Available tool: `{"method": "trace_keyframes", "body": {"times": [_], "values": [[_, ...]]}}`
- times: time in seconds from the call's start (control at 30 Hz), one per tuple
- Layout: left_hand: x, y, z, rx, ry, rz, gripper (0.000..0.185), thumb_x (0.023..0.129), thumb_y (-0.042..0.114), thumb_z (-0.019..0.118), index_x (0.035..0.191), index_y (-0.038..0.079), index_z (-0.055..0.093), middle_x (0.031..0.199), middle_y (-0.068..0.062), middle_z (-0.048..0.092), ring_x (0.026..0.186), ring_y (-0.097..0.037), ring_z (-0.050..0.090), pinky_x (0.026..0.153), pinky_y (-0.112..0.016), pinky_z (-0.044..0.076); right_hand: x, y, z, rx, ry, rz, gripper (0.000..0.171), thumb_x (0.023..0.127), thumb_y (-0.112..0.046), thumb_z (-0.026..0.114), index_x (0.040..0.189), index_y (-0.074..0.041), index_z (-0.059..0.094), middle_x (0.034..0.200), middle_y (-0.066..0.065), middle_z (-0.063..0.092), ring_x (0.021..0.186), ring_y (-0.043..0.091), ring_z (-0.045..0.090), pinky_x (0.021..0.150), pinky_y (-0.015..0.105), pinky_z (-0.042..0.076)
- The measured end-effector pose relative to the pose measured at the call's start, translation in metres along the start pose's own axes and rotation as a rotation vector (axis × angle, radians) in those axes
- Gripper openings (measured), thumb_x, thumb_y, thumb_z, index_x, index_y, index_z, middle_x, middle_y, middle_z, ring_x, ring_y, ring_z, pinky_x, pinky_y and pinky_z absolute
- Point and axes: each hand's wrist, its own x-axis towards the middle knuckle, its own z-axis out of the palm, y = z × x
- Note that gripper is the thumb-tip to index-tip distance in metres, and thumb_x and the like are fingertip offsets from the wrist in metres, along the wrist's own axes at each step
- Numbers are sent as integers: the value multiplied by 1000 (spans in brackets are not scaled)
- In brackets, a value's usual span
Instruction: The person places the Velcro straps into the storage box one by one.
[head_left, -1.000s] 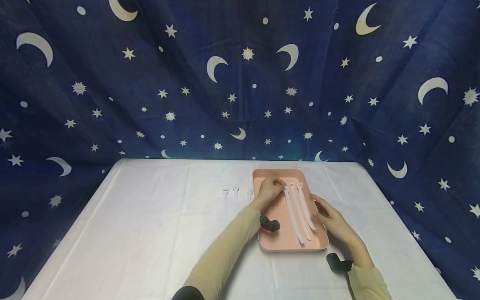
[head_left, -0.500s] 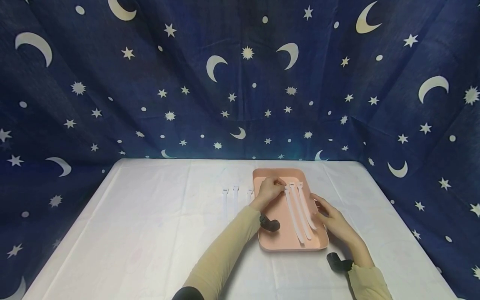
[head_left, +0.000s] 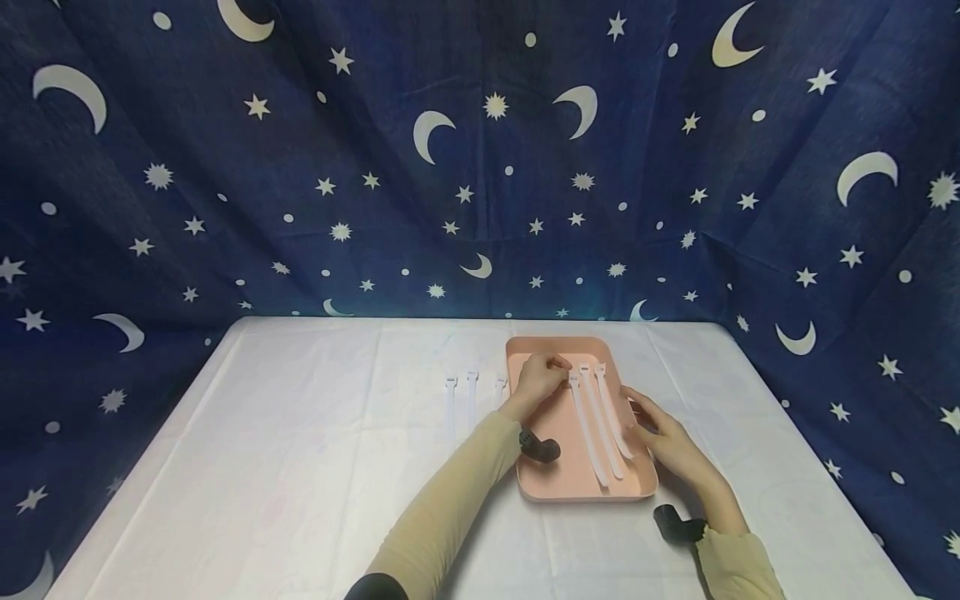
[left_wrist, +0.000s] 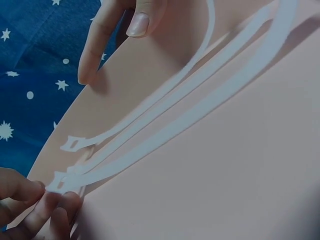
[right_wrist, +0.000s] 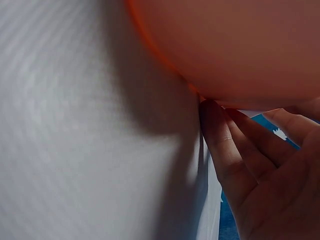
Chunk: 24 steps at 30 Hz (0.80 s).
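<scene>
A pink tray (head_left: 555, 485) lies on the table's right half with three white cable ties in it, side by side at a slant. My left hand (head_left: 536, 385) reaches over the tray's left side. Its thumb and fingers pinch the slotted head of the leftmost cable tie (left_wrist: 150, 157), as the left wrist view shows. Right of it lie a second cable tie (head_left: 603, 425) and a third (head_left: 614, 417). My right hand (head_left: 670, 442) grips the tray's right rim, thumb over the edge; its fingertips (right_wrist: 215, 117) meet the outer wall from below in the right wrist view.
Left of the tray, more white cable ties, one (head_left: 450, 408) farthest left and another (head_left: 472, 396) beside it, lie on the white-covered table (head_left: 300, 467). A third (head_left: 499, 389) is partly behind my left forearm. A starry blue cloth (head_left: 480, 200) hangs behind.
</scene>
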Motion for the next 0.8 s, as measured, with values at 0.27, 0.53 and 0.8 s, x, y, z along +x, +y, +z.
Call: {"method": "trace_keyframes", "body": {"times": [0.27, 0.53, 0.8], "values": [[-2, 1, 0, 4, 30, 5, 11, 90, 7, 59, 94, 5, 70, 80, -7, 66, 60, -10, 54, 52, -17, 42, 0, 0, 0, -2, -3, 7, 62, 97, -16, 53, 152, -11, 25, 146, 30, 38, 134, 51, 37, 107, 62, 33], [-3, 2, 0, 14, 58, 15, 12, 90, 8, 60, 95, 5, 70, 84, -8, 67, 64, -13, 57, 53, -17, 43, -1, 0, 0, -6, -2, 2, 62, 97, -15, 53, 152, -12, 25, 145, 30, 39, 134, 51, 38, 107, 62, 34], [-4, 2, 0, 4, 69, 18, 13, 90, 8, 60, 97, 5, 70, 83, -7, 66, 55, -10, 51, 47, -18, 40, -1, 0, 0, -1, -2, -7, 62, 97, -14, 52, 152, -11, 25, 145, 30, 39, 133, 50, 39, 106, 61, 35]]}}
